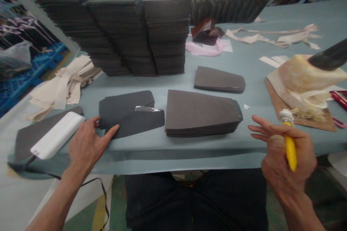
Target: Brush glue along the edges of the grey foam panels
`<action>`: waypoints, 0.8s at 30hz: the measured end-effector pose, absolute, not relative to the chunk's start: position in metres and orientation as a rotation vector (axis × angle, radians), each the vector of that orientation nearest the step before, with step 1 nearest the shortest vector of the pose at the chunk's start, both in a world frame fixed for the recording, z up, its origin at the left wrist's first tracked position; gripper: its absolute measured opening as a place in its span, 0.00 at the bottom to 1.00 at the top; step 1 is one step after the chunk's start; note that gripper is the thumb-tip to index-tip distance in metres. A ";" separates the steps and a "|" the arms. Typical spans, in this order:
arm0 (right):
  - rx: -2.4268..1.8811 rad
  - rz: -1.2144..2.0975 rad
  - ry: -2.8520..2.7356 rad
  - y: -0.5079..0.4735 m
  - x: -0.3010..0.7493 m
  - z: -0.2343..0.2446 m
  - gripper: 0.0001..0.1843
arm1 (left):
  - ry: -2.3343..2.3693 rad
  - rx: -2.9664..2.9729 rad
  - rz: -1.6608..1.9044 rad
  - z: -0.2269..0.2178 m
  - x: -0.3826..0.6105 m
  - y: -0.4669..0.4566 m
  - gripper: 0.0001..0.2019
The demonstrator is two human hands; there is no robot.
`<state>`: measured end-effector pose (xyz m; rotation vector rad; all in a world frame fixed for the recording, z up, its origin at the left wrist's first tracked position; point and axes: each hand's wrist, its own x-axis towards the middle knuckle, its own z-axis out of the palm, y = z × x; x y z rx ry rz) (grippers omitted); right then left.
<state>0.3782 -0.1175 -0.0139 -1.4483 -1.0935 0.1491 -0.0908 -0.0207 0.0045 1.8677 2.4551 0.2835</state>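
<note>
My left hand (87, 148) rests with spread fingers against the near edge of two overlapping dark grey fabric panels (127, 115), one with a shiny strip at its end. My right hand (287, 155) grips a yellow-handled tool (290, 148) with a pale metal-capped end, upright in my fist. A thick stack of tapered grey panels (202, 113) lies between my hands, and a thinner stack (219, 80) sits behind it. To the left of my left hand, a white rectangular block (57, 135) lies on another dark panel (25, 140).
Tall stacks of dark panels (141, 25) rise at the back of the pale blue cloth-covered table (151, 155). Beige strips (63, 86) lie at left, and a wooden board (300, 115) with a cream lump lies at right. A blue plastic pallet (27, 75) sits on the floor at left.
</note>
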 end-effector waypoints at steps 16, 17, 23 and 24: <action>-1.446 0.145 -1.076 -0.124 0.383 -0.020 0.14 | 2.437 1.647 0.422 0.006 -0.087 -0.024 0.47; -1.449 0.145 -1.067 -0.125 0.385 -0.021 0.14 | 2.421 1.638 0.446 0.007 -0.087 -0.024 0.46; -1.471 0.162 -1.054 -0.128 0.389 -0.026 0.15 | 2.291 1.571 0.547 0.008 -0.086 -0.023 0.38; -1.467 0.159 -1.053 -0.129 0.390 -0.026 0.14 | 2.261 1.557 0.551 0.009 -0.085 -0.022 0.38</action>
